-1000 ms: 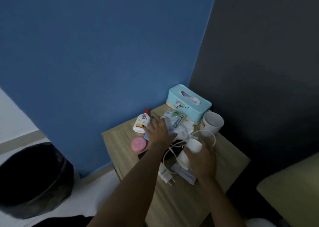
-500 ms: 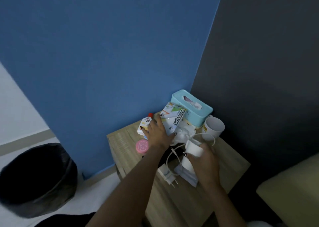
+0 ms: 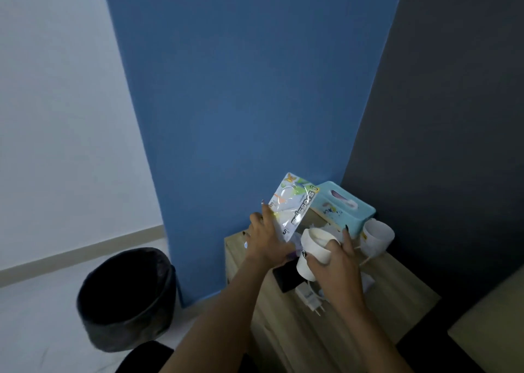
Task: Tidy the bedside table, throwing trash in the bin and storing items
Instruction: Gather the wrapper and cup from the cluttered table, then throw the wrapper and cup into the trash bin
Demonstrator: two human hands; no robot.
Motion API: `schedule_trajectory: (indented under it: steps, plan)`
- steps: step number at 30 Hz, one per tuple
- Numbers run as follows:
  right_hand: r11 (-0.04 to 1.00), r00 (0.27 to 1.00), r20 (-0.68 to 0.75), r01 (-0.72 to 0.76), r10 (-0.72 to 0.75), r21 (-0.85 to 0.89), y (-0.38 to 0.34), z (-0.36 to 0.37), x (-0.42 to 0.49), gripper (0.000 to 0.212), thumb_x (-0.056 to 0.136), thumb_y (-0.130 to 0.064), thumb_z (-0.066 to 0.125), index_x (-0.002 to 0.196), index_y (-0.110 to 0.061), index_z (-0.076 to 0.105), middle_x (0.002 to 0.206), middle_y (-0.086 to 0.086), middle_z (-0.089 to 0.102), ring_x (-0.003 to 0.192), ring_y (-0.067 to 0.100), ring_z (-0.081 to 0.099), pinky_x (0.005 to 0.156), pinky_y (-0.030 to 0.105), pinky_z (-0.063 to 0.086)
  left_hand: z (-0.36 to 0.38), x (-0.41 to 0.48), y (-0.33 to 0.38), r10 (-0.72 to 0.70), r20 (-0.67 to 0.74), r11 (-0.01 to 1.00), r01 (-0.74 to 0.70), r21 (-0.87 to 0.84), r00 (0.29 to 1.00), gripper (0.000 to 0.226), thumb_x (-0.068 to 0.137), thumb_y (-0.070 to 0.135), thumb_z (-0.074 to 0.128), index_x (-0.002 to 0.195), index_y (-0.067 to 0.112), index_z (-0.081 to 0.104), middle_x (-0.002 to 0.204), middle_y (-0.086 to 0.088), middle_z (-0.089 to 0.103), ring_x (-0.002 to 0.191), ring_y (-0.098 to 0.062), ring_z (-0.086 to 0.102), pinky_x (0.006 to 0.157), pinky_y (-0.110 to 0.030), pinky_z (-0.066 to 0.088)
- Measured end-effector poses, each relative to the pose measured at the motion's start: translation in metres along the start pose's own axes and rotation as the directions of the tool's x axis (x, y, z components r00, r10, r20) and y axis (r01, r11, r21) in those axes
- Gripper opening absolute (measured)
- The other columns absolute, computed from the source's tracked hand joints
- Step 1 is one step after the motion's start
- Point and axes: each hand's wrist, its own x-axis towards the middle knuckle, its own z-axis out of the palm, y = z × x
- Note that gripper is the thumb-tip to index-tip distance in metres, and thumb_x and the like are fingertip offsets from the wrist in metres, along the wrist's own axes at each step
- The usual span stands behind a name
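Light wooden bedside surface (image 3: 397, 293), set in the corner between a blue wall and a dark grey wall; at its back a pale blue rectangular tissue box (image 3: 347, 205), with a white ceramic mug (image 3: 378, 238) just beside it; flat black phone (image 3: 286, 277) and white charger plug with cable (image 3: 310, 301) lying between the forearms; round black bin (image 3: 127, 299) on the floor to the left, well apart from both hands; left hand (image 3: 265, 242) above the surface, fingers pinching a flat colourful scissors package (image 3: 293, 205), tilted near upright; right hand (image 3: 333, 267) curled round white paper cups (image 3: 313, 248), one finger extended; things beneath the hands hidden; crumpled white matter behind the cups indistinct
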Motion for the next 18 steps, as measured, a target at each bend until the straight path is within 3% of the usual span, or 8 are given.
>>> schedule_trajectory:
  steps: [2, 4, 7, 10, 13, 18]
  plan:
    - [0.998, 0.998, 0.009, 0.065, -0.064, -0.018, -0.021, 0.013, -0.004, 0.046, 0.076, -0.035, 0.075, 0.110, -0.006, 0.065, 0.151, 0.020, 0.036, 0.133, 0.036, 0.043, 0.103, 0.038, 0.044, -0.021, -0.009, -0.015, -0.007, -0.018, 1.000, 0.006, -0.011, 1.000, 0.115, 0.055, 0.055, 0.075, 0.143, 0.012, 0.016, 0.123, -0.009, 0.034, 0.113, -0.033, 0.046, 0.095, -0.047, 0.045]
    - [0.994, 0.993, 0.031, 0.111, -0.112, 0.018, -0.045, 0.030, -0.009, 0.044, 0.073, -0.034, 0.076, 0.106, -0.006, 0.068, 0.132, 0.019, 0.054, 0.117, 0.036, 0.055, 0.094, 0.036, 0.048, -0.044, -0.019, -0.037, 0.014, -0.037, 1.000, -0.013, 0.015, 0.999, 0.100, 0.052, 0.062, 0.068, 0.131, 0.014, 0.028, 0.117, -0.006, 0.038, 0.108, -0.030, 0.048, 0.089, -0.048, 0.048]
    - [0.981, 0.980, 0.082, 0.177, -0.183, 0.082, -0.086, 0.060, -0.025, 0.035, 0.067, -0.032, 0.080, 0.089, -0.007, 0.067, 0.103, 0.011, 0.063, 0.097, 0.031, 0.060, 0.082, 0.031, 0.045, -0.089, -0.039, -0.087, -0.021, -0.035, 0.993, 0.025, 0.112, 0.999, 0.096, 0.049, 0.057, 0.063, 0.128, 0.014, 0.029, 0.117, -0.007, 0.037, 0.106, -0.033, 0.049, 0.088, -0.048, 0.048]
    - [0.969, 0.949, 0.222, 0.192, -0.224, 0.156, -0.123, 0.092, -0.046, 0.032, 0.063, -0.029, 0.083, 0.069, -0.014, 0.054, 0.103, 0.007, 0.054, 0.087, 0.029, 0.059, 0.072, 0.029, 0.040, -0.131, -0.063, -0.140, -0.080, -0.092, 0.988, 0.091, 0.121, 0.993, 0.093, 0.050, 0.036, 0.070, 0.129, 0.010, 0.029, 0.118, -0.007, 0.037, 0.109, -0.033, 0.050, 0.091, -0.040, 0.048]
    - [0.943, 0.888, 0.334, 0.255, -0.316, 0.216, -0.159, 0.131, -0.064, 0.039, 0.063, -0.022, 0.081, 0.063, -0.018, 0.042, 0.105, 0.006, 0.048, 0.080, 0.032, 0.060, 0.063, 0.030, 0.040, -0.163, -0.089, -0.188, -0.165, -0.183, 0.980, 0.183, 0.084, 0.969, 0.092, 0.060, 0.027, 0.077, 0.134, 0.002, 0.029, 0.123, -0.011, 0.038, 0.117, -0.029, 0.046, 0.095, -0.028, 0.040]
    - [0.886, 0.777, 0.426, 0.391, -0.463, 0.248, -0.207, 0.196, -0.074, 0.040, 0.067, -0.031, 0.079, 0.068, -0.017, 0.042, 0.118, 0.003, 0.045, 0.083, 0.030, 0.058, 0.062, 0.035, 0.048, -0.193, -0.111, -0.250, -0.351, -0.244, 0.932, 0.361, -0.002, 0.904, 0.107, 0.059, 0.038, 0.084, 0.139, 0.002, 0.023, 0.136, -0.012, 0.036, 0.127, -0.027, 0.040, 0.102, -0.035, 0.040]
